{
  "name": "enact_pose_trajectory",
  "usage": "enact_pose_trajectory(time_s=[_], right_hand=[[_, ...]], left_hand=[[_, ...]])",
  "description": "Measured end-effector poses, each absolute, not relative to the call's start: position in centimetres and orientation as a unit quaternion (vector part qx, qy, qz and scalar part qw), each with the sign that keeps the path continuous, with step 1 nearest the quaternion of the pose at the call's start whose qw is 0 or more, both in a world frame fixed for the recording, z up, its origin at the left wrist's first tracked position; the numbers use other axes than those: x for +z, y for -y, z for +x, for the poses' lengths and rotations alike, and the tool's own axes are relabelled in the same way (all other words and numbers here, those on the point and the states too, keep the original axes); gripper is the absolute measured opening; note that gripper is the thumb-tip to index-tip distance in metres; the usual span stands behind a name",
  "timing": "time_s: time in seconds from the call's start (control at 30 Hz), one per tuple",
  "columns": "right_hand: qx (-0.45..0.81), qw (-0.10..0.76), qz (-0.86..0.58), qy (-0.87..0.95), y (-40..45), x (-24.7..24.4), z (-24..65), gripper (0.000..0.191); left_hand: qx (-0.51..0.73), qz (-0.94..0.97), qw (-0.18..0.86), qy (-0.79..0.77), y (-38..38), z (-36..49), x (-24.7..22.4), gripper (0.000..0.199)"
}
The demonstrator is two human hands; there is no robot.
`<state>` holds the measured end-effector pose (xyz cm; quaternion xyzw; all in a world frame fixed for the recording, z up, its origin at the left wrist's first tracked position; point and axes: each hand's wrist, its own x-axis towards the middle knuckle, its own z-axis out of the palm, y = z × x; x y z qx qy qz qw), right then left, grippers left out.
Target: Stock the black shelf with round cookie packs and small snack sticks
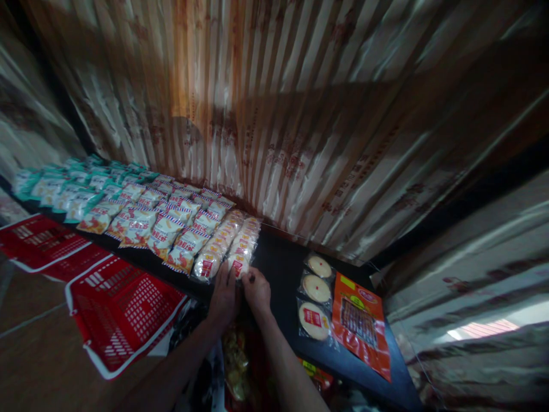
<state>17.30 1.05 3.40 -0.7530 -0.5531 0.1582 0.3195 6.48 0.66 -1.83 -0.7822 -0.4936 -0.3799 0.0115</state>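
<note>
A row of overlapping round cakes in clear wrappers runs back across the black shelf. At its front end, my left hand lies with its fingers on the nearest wrapped cake, and my right hand pinches the right edge of that same packet. Just to the left is a second row of wrapped cakes. Beyond it stand white snack bags with striped edges.
Teal snack bags fill the far left. Red baskets sit below the shelf's front edge. Three wrapped cakes and an orange packet lie at right. Printed sheeting hangs behind the black shelf.
</note>
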Motion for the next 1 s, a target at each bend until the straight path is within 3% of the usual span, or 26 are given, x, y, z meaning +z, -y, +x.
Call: enact_pose_trajectory(time_s=[0.4, 0.67, 0.8, 1.0], right_hand=[[0.161, 0.337, -0.747, 0.551, -1.8, 3.1, 17.4, 0.021], [0.176, 0.357, -0.747, 0.533, -2.4, 3.1, 17.3, 0.021], [0.182, 0.402, -0.741, 0.506, -2.3, 2.9, 17.1, 0.028], [0.195, 0.393, -0.741, 0.508, -2.0, 2.6, 16.9, 0.037]], left_hand=[[-0.364, -0.791, -0.001, 0.492, -1.2, 6.8, -2.1, 0.053], [-0.350, -0.792, -0.023, 0.500, -1.1, 6.7, -1.5, 0.046], [-0.346, -0.790, -0.029, 0.505, -1.1, 6.7, -1.5, 0.046], [-0.348, -0.789, -0.044, 0.504, -1.2, 6.8, -2.0, 0.047]])
